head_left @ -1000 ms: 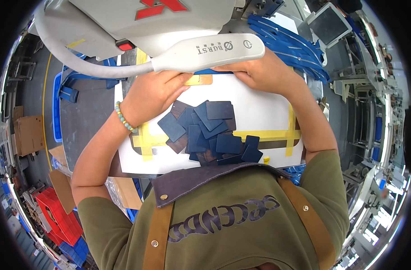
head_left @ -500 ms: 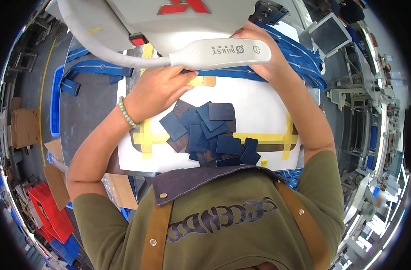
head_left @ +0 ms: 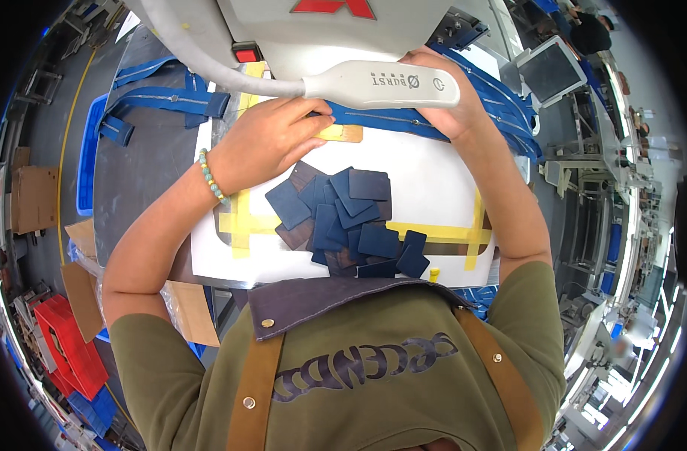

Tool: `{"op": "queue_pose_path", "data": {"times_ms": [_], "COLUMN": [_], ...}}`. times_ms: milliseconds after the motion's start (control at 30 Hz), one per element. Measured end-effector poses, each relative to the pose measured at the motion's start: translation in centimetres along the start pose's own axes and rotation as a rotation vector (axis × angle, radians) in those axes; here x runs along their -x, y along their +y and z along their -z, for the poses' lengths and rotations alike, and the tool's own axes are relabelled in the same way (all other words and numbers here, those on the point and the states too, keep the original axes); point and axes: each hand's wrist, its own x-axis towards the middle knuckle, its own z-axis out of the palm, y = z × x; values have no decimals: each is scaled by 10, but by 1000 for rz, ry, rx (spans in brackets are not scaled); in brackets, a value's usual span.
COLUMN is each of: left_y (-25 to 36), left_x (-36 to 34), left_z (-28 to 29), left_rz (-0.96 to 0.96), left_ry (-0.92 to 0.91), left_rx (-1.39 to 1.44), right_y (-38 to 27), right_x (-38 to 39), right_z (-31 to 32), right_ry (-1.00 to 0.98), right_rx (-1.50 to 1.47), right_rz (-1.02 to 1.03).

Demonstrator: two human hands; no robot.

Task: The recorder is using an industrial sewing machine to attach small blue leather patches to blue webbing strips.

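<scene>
My left hand (head_left: 272, 139), with a beaded bracelet on its wrist, has its thumb and fingers pressed together at a blue zipper strip (head_left: 381, 118). The strip runs rightward under the lamp head toward my right hand (head_left: 458, 101). That hand is curled beside the sewing machine (head_left: 336, 37); the white lamp head (head_left: 385, 84) and the machine hide most of its fingers, so its grip does not show. Below my hands lies a loose pile of dark blue rounded-corner patches (head_left: 370, 186). A yellow-taped guide piece (head_left: 342, 134) sits close to my left fingertips.
More zipper strips (head_left: 170, 100) lie at the left, and a bundle of zipper strips (head_left: 501, 101) at the right. Yellow tape (head_left: 434, 234) crosses the white work surface (head_left: 426, 158). Left of the table are a blue bin (head_left: 90, 161), cardboard boxes (head_left: 34, 199) and a red crate (head_left: 69, 346).
The whole view has shifted slightly. Beside my left fingertips a little more of the zipper strip shows, and my left index finger looks more bent. The patch pile lies as before.
</scene>
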Motion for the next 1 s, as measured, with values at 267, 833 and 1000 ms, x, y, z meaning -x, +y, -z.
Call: {"op": "queue_pose_path", "data": {"times_ms": [267,833,1000], "left_y": [2,3,4], "left_x": [-1,3,2], "left_z": [2,-2,-1], "left_rz": [-57,-11,-101], "left_ry": [8,-31,36], "left_rx": [-56,-88,-202], "right_y": [-10,40,39], "right_x": [26,40,45], "right_z": [6,20,15], "right_ry": [-318,-278,-271], "right_rx": [667,1529,1550], "right_rz": [36,841,823]}}
